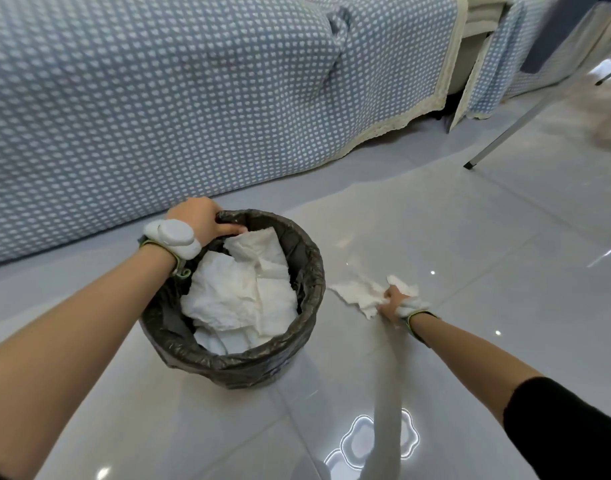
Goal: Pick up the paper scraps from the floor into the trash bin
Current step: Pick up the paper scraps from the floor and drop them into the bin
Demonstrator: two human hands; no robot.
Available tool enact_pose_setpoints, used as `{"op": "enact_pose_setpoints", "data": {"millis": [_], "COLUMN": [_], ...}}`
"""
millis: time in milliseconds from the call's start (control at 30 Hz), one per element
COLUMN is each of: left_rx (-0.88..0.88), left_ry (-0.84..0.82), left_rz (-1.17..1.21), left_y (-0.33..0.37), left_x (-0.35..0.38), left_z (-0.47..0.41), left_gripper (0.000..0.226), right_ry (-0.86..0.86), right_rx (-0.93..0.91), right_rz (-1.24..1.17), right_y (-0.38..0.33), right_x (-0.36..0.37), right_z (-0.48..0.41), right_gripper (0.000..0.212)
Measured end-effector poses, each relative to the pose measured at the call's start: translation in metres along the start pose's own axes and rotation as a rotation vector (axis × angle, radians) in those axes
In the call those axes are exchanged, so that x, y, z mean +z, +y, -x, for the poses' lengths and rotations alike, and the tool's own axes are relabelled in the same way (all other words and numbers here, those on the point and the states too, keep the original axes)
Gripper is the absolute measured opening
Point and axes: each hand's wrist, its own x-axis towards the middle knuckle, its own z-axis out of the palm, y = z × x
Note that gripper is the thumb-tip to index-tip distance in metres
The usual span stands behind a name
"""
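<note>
A blue cover with small white dots and a cream lace edge hangs over furniture across the far left, reaching down close to the glossy pale tiled floor. At far right a second piece of the same dotted cloth hangs. A slanted metal leg with a dark foot stands on the tiles at right.

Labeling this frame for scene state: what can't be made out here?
Head view only:
- Trash bin bottom: hidden under white paper.
- Paper scrap near edge: covered by the right hand; its fingers' grip can't be judged.
- Left hand fingertips: hidden where they curl over the rim.
- Floor under the bedcover: hidden, any scraps there unseen.
- Top right corner: motion-blurred.
</note>
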Motion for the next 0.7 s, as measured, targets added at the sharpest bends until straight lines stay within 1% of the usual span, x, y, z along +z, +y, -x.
{"op": "enact_pose_setpoints", "data": {"millis": [33, 67, 100, 133, 167, 233, 300, 400, 467, 500, 533, 600, 633, 700], "left_rx": [-0.009, -0.013, -0.016, -0.024, -0.027, -0.025, -0.024, -0.026, -0.030, -0.031, -0.031, -0.032, -0.034, -0.039], "left_ry": [-0.003, -0.009, -0.017, -0.027, -0.034, -0.040, -0.041, -0.009, 0.008, 0.010, 0.012, 0.011, 0.009, 0.006], "left_rz": [0.004, 0.010, 0.019, 0.026, 0.028, 0.024, 0.011, -0.002, -0.004, -0.006, -0.007, -0.007, -0.007, -0.013], "left_y": [-0.003, -0.006, -0.009, -0.012, -0.013, -0.012, -0.010, -0.007, -0.006, -0.006, -0.006, -0.006, -0.006, -0.006], "left_x": [0.001, 0.003, 0.005, 0.006, 0.007, 0.009, 0.009, 0.010, 0.011, 0.011, 0.012, 0.011, 0.011, 0.012], "left_z": [0.002, 0.003, 0.003, 0.004, 0.004, 0.004, 0.003, 0.003, 0.003, 0.003, 0.003, 0.004, 0.004, 0.005], "left_gripper": [0.054, 0.054, 0.054, 0.054, 0.054, 0.054, 0.055, 0.055, 0.055, 0.055, 0.055, 0.056, 0.056, 0.056], "right_ry": [-0.018, -0.031, -0.029, -0.022, 0.001, 0.074, 0.148, 0.210, 0.275, 0.321, 0.351, 0.336, 0.313, 0.270], "right_rx": [-0.045, -0.087, -0.109, -0.093, -0.067, -0.019, -0.052, -0.124, -0.204, -0.245, -0.280, -0.355, -0.417, -0.556], "right_rz": [0.029, 0.049, 0.034, -0.013, -0.040, -0.063, -0.110, -0.352, -0.523, -0.579, -0.620, -0.720, -0.780, -0.906], "right_y": [0.000, 0.003, 0.005, 0.007, 0.008, 0.008, 0.001, -0.016, -0.033, -0.044, -0.056, -0.085, -0.101, -0.132], "right_x": [0.003, 0.005, 0.004, 0.003, 0.002, -0.006, -0.013, -0.023, -0.036, -0.044, -0.053, -0.071, -0.079, -0.093], "right_z": [-0.002, -0.002, 0.001, 0.003, 0.004, 0.000, -0.003, 0.002, 0.014, 0.020, 0.026, 0.042, 0.053, 0.078], "right_gripper": [0.045, 0.046, 0.055, 0.064, 0.065, 0.061, 0.047, 0.026, 0.019, 0.020, 0.025, 0.034, 0.032, 0.021]}}
